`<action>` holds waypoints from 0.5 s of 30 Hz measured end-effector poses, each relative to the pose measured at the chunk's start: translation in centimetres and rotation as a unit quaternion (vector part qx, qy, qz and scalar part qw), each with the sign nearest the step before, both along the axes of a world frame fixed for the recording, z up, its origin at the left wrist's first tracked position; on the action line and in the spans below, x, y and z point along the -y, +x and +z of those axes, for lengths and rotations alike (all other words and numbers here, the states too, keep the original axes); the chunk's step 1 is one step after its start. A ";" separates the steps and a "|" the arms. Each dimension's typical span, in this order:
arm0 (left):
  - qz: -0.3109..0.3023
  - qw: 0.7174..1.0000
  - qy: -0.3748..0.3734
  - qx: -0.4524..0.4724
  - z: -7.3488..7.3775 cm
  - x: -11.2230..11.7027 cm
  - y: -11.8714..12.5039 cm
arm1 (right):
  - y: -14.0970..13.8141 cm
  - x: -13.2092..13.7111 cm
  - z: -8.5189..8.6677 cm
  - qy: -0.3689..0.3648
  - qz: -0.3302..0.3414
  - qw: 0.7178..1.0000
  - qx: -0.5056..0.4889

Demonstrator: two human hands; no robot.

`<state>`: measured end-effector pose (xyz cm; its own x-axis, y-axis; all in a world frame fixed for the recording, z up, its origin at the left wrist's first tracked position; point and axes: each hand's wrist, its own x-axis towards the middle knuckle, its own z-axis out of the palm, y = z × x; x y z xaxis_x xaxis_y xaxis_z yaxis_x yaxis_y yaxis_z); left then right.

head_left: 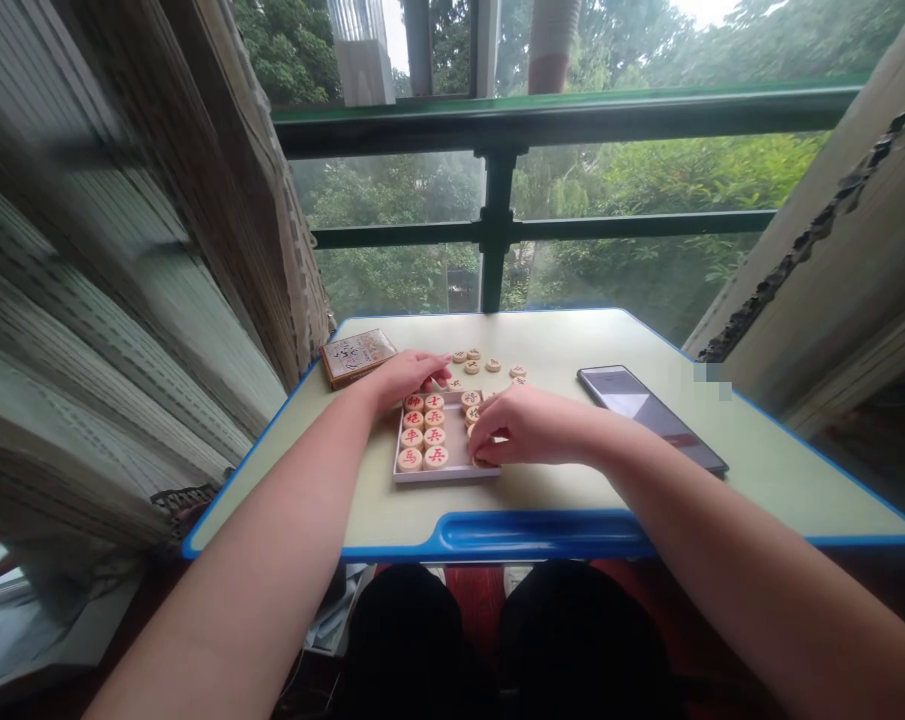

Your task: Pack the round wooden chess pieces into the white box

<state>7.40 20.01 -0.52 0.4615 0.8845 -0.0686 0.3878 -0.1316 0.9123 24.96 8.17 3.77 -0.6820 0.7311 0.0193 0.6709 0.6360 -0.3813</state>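
A shallow white box (452, 470) sits near the front middle of the small table and holds several round wooden chess pieces (423, 430) with red characters. My right hand (523, 427) rests over the box's right side, fingers curled down on a piece there. My left hand (407, 375) lies just behind the box, fingers stretched toward several loose wooden pieces (482, 362) scattered on the table. The box's right part is hidden under my right hand.
The cream table has a blue rim (497, 535) with a groove at the front. A brown box lid (357, 355) lies at the back left. A dark phone (651, 415) lies at the right. Curtains hang on both sides, a window railing (497, 230) behind.
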 end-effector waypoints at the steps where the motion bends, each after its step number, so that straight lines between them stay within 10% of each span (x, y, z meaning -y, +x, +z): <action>1: -0.002 1.000 -0.001 -0.001 0.0 0.0 0.0 | 0.0 0.0 0.0 0.001 0.001 1.000 0.001; 11: -0.010 1.000 -0.012 -0.001 0.0 0.0 -0.2 | 1.3 -1.0 0.3 0.162 -0.178 0.969 -0.053; 15: -0.005 1.000 -0.025 0.000 0.1 0.1 -0.2 | 1.6 -1.1 0.2 0.105 -0.122 0.987 -0.014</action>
